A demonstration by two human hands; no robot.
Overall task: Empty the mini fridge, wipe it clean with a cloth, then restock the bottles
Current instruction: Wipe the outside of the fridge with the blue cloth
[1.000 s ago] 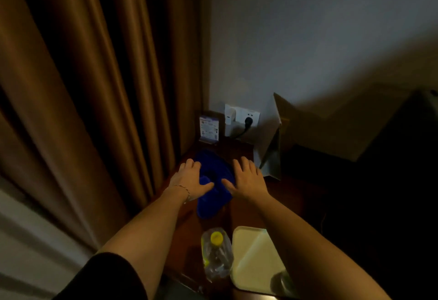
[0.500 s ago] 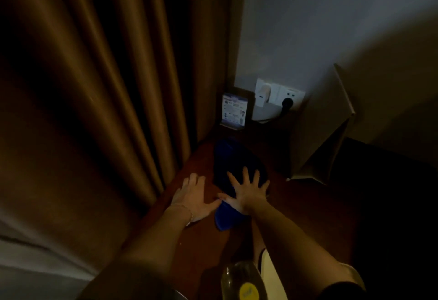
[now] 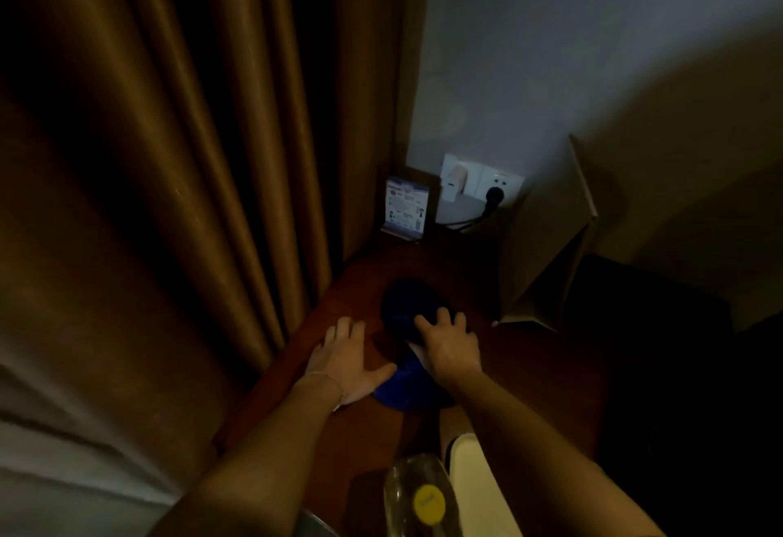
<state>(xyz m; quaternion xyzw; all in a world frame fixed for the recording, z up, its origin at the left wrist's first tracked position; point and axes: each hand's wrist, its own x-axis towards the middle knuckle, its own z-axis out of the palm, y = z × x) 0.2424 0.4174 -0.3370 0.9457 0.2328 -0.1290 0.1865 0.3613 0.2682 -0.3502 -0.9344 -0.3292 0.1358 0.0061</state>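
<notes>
Blue cloth [image 3: 409, 384] lies on the dark wooden desk [image 3: 529, 371] under your right hand [image 3: 449, 345], whose curled fingers grip it. Your left hand [image 3: 345, 360] rests flat beside it, fingers spread.

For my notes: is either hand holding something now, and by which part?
The right hand grips the blue cloth at its middle. The left hand lies flat on the table, holding nothing.

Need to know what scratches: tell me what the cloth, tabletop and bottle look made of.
Blue cloth: soft plush fabric, probably microfibre; it bunches and folds under the right hand.
Tabletop: reddish-brown wood or veneer with a smooth dull sheen.
Bottle: clear plastic, likely; see-through wall, yellow cap.
</notes>
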